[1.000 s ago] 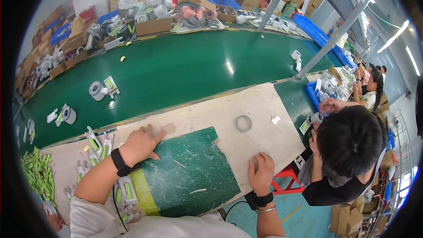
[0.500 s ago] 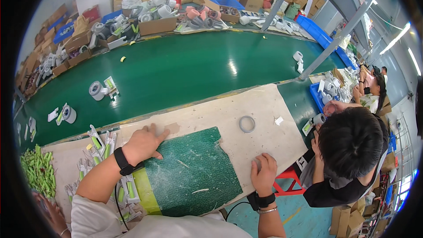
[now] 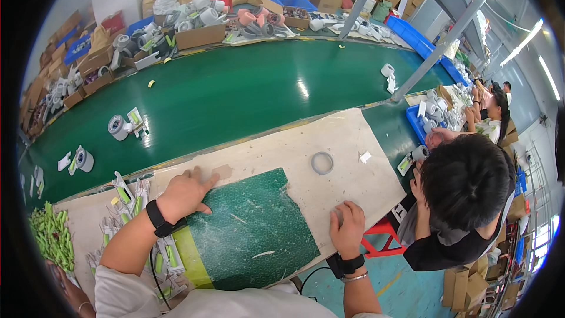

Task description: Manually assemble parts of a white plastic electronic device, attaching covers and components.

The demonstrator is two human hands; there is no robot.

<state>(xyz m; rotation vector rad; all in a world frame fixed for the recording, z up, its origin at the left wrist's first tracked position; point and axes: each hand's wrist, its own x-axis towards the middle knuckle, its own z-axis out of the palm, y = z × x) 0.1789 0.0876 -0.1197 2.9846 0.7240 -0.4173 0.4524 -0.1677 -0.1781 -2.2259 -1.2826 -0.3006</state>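
Observation:
My left hand (image 3: 183, 194) lies palm down on the beige board (image 3: 306, 132), fingers spread, just beyond the upper left corner of a worn green mat (image 3: 256, 229). Nothing is in it. My right hand (image 3: 348, 227) rests at the board's right front edge, fingers stretched forward and slightly bent, with no object visible in it. Between the hands and farther off lies a grey ring (image 3: 322, 163), touched by neither. Beside my left wrist are several white plastic parts with light-green cylinders (image 3: 136, 203). A yellow-green strip (image 3: 193, 257) shows along the mat's left side.
A green conveyor belt (image 3: 235, 91) runs behind the board, carrying white fan-like parts (image 3: 119, 128). Loose green cylinders (image 3: 50, 232) are heaped at far left. A co-worker (image 3: 468, 194) sits close on the right by a red stool (image 3: 382, 238). A slanted metal post (image 3: 447, 41) stands beyond.
The whole view has turned slightly, so most things sit a little farther left in it. Both hands keep their places on the board.

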